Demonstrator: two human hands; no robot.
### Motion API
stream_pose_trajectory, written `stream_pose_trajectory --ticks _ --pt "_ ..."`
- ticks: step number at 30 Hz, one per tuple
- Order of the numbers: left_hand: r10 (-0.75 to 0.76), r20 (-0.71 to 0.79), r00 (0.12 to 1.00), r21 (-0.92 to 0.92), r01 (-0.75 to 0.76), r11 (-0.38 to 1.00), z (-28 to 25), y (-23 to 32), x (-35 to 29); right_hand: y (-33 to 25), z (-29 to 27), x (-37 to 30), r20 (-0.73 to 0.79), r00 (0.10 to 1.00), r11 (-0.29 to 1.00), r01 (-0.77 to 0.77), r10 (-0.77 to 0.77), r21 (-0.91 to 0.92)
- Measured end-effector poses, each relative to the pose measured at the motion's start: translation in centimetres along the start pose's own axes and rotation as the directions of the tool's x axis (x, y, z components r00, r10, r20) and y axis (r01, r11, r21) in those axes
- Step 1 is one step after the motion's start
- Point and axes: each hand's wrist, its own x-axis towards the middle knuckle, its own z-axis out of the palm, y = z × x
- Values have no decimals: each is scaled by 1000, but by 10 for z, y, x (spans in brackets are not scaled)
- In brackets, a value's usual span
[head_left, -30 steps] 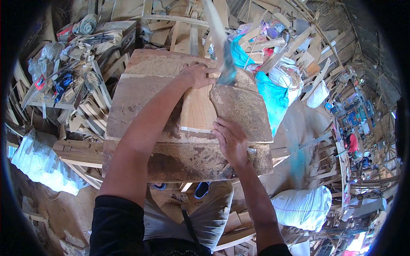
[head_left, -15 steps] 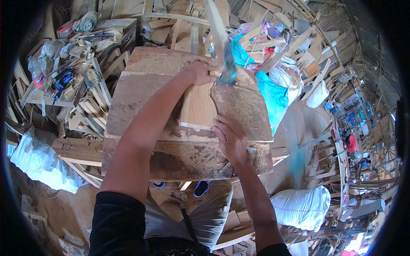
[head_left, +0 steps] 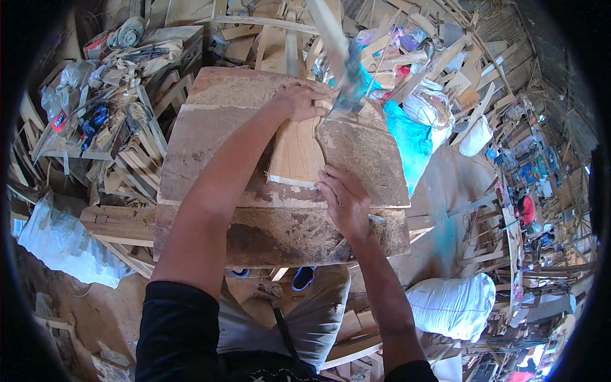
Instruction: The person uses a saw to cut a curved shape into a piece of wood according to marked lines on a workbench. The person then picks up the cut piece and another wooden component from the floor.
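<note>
A pale wooden board [head_left: 296, 153] with a curved right edge and thin drawn lines lies flat on a worn brown wooden worktop [head_left: 210, 143]. My left hand [head_left: 298, 103] holds its far end, fingers pointing right and closed over the wood. At the near right corner, my right hand [head_left: 344, 197] presses its fingers and thumb against the board's edge. Just right of my left fingertips hangs a blurred upright wooden post with a blue-green lower part [head_left: 350, 89]; it covers part of the worktop behind it. Whether it touches the board, I cannot tell.
Wood offcuts and a plastic bottle [head_left: 58, 120] crowd a side bench at the left. Blue and white sacks [head_left: 407, 143] and scrap wood are heaped at the far right. A full white sack [head_left: 452, 305] stands on the floor at the near right.
The hanging post appears a little farther right and higher in the picture, with the whole view slightly shifted. Both hands keep nearly the same hold on the board.
</note>
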Motion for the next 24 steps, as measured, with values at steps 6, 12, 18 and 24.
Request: stream_pose_trajectory --ticks 6,12,18,24 --pt "-35 25 999 0 35 999 1 0 8 3 0 1 17 1000 1000 10 -10 -29" --pt "-21 -4 1000 -1 21 1000 3 -3 8 5 2 1 6 1000 999 15 -14 -34" --pt "18 1 1000 -9 -18 1000 0 -2 9 5 1 1 12 1000 998 11 -10 -58" --pt "44 -20 999 33 -43 999 9 -14 24 -1 4 5 1 1000 999 -16 16 -29"
